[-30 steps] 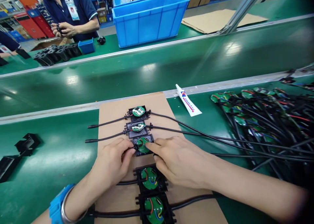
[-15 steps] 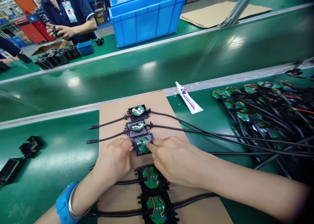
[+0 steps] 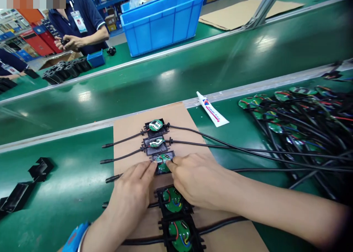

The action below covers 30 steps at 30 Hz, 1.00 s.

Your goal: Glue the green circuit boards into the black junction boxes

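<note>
A green circuit board (image 3: 163, 164) lies in a small black plastic case (image 3: 171, 155) in the middle of the row. My left hand (image 3: 134, 187) has its fingertips pressed on the board's left side, fingers together. On the opposite side my right hand (image 3: 196, 179) bends its fingers against the board's right edge; its lower fingers are curled under and partly hidden. Beyond them, two more cased boards (image 3: 156, 125) carry white paste and thin black cables (image 3: 187, 142). Nearer to me are two larger open black cases (image 3: 179, 234) with green boards and coloured wires.
Brown cardboard (image 3: 132, 125) lies under the row. A white tube (image 3: 212, 110) rests to its right, before a heap of cabled boards (image 3: 298, 123). Empty black housings (image 3: 20, 195) sit at left. Across the green bench stand a blue bin (image 3: 162, 25) and a co-worker (image 3: 82, 20) holding a black part.
My left hand has moved from the case's left edge onto the board, its fingers straighter. My right hand stays at the board's right side. The view has shifted slightly.
</note>
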Available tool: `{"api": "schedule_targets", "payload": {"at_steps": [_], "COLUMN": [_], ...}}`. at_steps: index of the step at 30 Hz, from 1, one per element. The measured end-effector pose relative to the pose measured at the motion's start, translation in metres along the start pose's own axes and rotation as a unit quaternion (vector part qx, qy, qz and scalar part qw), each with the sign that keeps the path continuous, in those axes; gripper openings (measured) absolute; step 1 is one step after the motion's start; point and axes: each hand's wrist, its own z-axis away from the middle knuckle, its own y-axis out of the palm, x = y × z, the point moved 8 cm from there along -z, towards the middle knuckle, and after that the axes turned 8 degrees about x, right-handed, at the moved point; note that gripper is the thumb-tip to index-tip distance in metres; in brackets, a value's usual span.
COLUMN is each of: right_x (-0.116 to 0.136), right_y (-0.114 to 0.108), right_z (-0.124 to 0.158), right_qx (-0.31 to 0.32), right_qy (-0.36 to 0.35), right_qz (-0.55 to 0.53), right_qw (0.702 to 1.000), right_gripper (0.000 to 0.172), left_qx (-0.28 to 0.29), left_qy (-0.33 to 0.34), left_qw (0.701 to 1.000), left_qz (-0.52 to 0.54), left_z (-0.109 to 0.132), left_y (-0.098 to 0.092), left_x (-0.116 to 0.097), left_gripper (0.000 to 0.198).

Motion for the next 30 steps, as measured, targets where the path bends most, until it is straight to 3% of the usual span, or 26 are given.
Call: {"api": "schedule_targets", "payload": {"at_steps": [3, 7, 12, 16, 21, 24, 26, 30], "right_x": [-0.001, -0.003, -0.008, -0.016, -0.015, -0.013, -0.011, -0.02], "right_y": [0.0, -0.002, -0.008, -0.014, -0.017, -0.013, -0.011, -0.009], "right_z": [-0.002, -0.004, 0.001, 0.01, 0.014, 0.012, 0.01, 0.011], "right_qx": [0.019, 0.049, 0.053, 0.028, 0.002, 0.005, -0.029, -0.177], "right_qy": [0.003, 0.007, -0.015, -0.005, 0.031, 0.012, -0.039, -0.098], "right_qz": [-0.021, -0.053, -0.086, -0.118, -0.094, -0.08, -0.077, -0.066], "right_qw": [1.0, 0.997, 0.995, 0.993, 0.995, 0.997, 0.996, 0.977], "right_gripper": [0.023, 0.026, 0.023, 0.022, 0.004, 0.013, 0.016, 0.02], "left_qx": [-0.001, 0.021, 0.036, -0.051, 0.011, 0.026, 0.029, 0.03], "left_qy": [0.05, 0.036, 0.032, 0.024, 0.11, 0.122, 0.132, 0.14], "left_qw": [0.992, 0.981, 0.996, 0.998, 0.988, 0.988, 0.986, 0.984], "left_qz": [-0.114, -0.188, -0.08, 0.032, 0.104, 0.096, 0.094, 0.103], "left_z": [0.012, 0.009, 0.003, -0.004, -0.014, -0.014, -0.012, -0.012], "left_y": [0.017, 0.028, 0.013, -0.014, 0.003, 0.013, 0.015, 0.014], "left_x": [-0.022, -0.029, -0.015, -0.006, -0.016, -0.016, -0.017, -0.018], "left_gripper": [0.052, 0.055, 0.058, 0.037, 0.023, 0.023, 0.023, 0.025]}}
